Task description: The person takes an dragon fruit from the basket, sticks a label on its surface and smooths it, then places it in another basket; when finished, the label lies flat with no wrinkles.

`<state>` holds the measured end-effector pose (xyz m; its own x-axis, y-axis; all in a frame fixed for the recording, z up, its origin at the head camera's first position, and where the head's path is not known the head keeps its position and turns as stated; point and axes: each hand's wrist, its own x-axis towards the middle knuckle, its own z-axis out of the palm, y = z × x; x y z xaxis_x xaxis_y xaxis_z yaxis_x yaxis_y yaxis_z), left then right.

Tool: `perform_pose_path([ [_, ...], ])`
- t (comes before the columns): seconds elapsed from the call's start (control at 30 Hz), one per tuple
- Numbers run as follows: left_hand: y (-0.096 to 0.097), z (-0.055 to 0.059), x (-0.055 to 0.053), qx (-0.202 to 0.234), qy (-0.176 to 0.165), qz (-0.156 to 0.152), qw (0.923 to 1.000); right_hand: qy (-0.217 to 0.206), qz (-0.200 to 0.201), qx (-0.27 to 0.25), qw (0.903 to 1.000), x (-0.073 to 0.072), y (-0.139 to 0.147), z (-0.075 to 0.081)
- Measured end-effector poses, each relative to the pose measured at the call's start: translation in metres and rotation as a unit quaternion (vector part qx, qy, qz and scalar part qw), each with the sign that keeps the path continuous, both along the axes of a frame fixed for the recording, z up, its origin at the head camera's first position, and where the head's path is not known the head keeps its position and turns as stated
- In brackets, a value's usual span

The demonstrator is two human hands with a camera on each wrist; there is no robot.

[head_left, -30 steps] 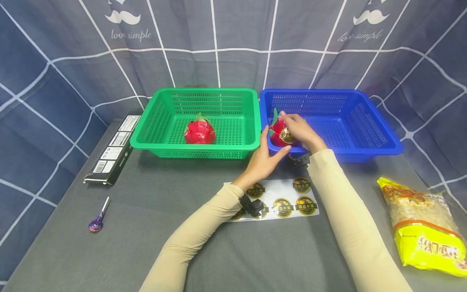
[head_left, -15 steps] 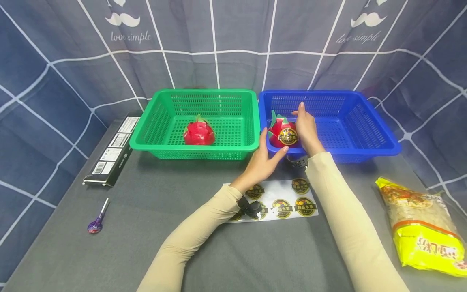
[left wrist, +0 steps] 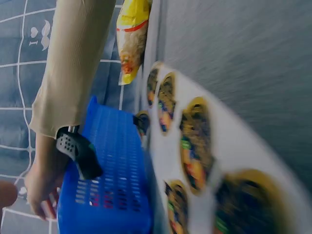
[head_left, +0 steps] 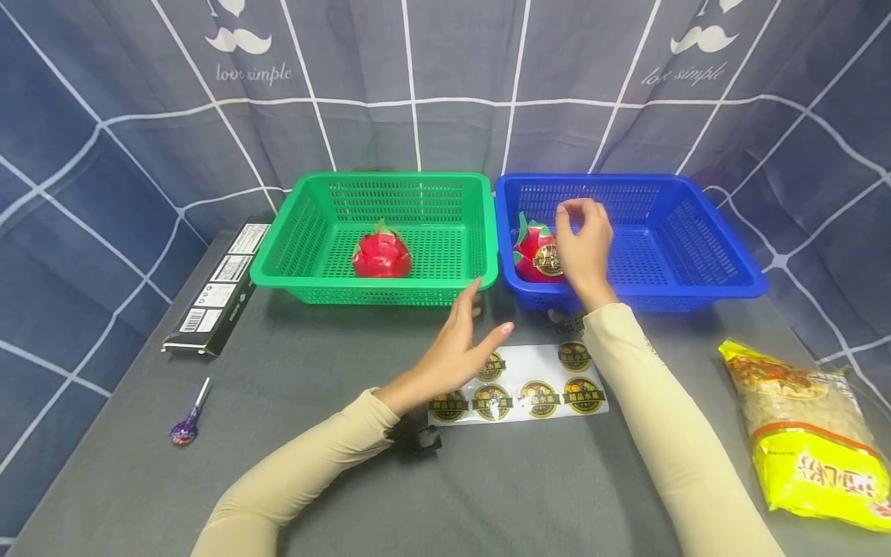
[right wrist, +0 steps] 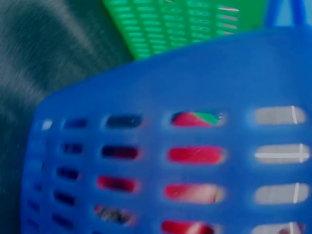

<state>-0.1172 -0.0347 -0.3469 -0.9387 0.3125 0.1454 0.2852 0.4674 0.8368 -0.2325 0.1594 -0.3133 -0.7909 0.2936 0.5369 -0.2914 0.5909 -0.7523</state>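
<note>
My right hand (head_left: 587, 244) hovers over the left part of the blue basket (head_left: 668, 292), fingers loosely curled and nothing visible in them. Just left of it, inside that basket, sits a red dragon fruit (head_left: 529, 244) with green leaf tips and a round black-and-gold sticker (head_left: 547, 261) on its front. In the right wrist view, the fruit (right wrist: 195, 155) shows red through the basket's slots. My left hand (head_left: 445, 360) is open in front of the baskets, fingers spread, above the left part of a white sheet of round stickers (head_left: 518, 398). The left wrist view shows this sticker sheet (left wrist: 224, 131) close up.
A green basket (head_left: 369, 284) holding another dragon fruit (head_left: 383, 257) stands left of the blue one. A black-and-white box (head_left: 219, 290) and a lollipop (head_left: 186, 424) lie at the left. To the right lies a yellow food bag (head_left: 810, 433). A checked curtain hangs behind.
My right hand has come off the stickered dragon fruit, its fingers now bent. My left hand has left the blue basket's rim and moved left and toward me, uncovering more stickers.
</note>
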Motion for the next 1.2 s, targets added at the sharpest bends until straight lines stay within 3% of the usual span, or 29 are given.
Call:
perform_pose_path([
  [0.13,-0.027,-0.004,0.009,0.046,0.022,0.054,0.9973,0.084,0.046,0.073,0.9928,0.007,-0.007,-0.003],
  [0.27,-0.055,-0.01,0.009,0.089,0.059,0.14,0.9844,0.125,0.094,0.123,0.9799,0.017,-0.018,-0.008],
  [0.37,-0.075,-0.011,0.003,0.121,0.086,0.218,0.9645,0.147,0.129,0.138,0.9708,0.026,-0.03,-0.013],
  [0.53,-0.104,-0.011,-0.011,0.162,0.104,0.341,0.9201,0.167,0.18,0.144,0.9586,0.044,-0.054,-0.021],
  [0.73,-0.132,-0.016,-0.027,0.168,0.122,0.424,0.8815,0.175,0.232,0.143,0.946,0.065,-0.083,-0.025],
  [0.83,-0.142,-0.018,-0.032,0.151,0.121,0.458,0.8675,0.187,0.26,0.134,0.9379,0.073,-0.096,-0.026],
  [0.93,-0.148,-0.02,-0.036,0.145,0.111,0.47,0.8636,0.196,0.286,0.119,0.9302,0.079,-0.109,-0.028],
  [1.2,-0.157,-0.029,-0.038,0.149,0.091,0.443,0.8795,0.195,0.329,0.114,0.9172,0.091,-0.143,-0.033],
])
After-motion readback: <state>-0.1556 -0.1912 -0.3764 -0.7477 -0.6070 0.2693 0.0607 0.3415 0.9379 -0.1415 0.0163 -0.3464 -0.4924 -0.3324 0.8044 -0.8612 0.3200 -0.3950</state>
